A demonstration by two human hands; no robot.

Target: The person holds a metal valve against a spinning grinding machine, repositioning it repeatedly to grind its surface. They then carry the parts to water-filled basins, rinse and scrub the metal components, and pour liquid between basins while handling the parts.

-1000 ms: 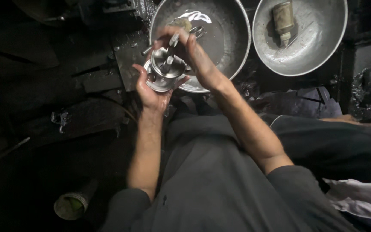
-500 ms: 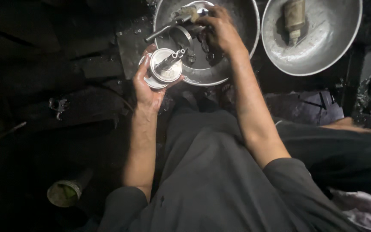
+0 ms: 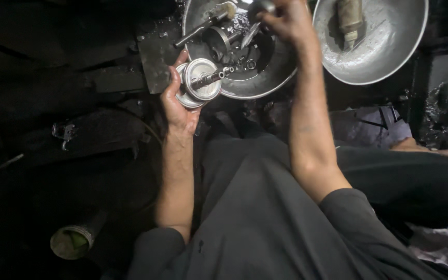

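My left hand (image 3: 178, 106) grips a round shiny metal part (image 3: 199, 83) with a short shaft sticking out of its middle, held at the near rim of a metal basin (image 3: 265, 85). My right hand (image 3: 286, 21) reaches over the far side of that basin, fingers closed around a small metal piece (image 3: 263, 6) at the frame's top edge. Inside the basin lie several wet metal parts, among them a ring (image 3: 216, 41) and a long rod (image 3: 203, 28).
A second metal basin (image 3: 385, 57) at the upper right holds a tan bottle-shaped object (image 3: 349, 18). A dark greasy floor surrounds my lap. A small green-rimmed cup (image 3: 71, 241) stands at the lower left, a metal clip (image 3: 62, 132) at left.
My right hand has left the round part and moved up into the basin's far side. The left hand keeps holding the round part, lowered slightly towards the basin's near rim.
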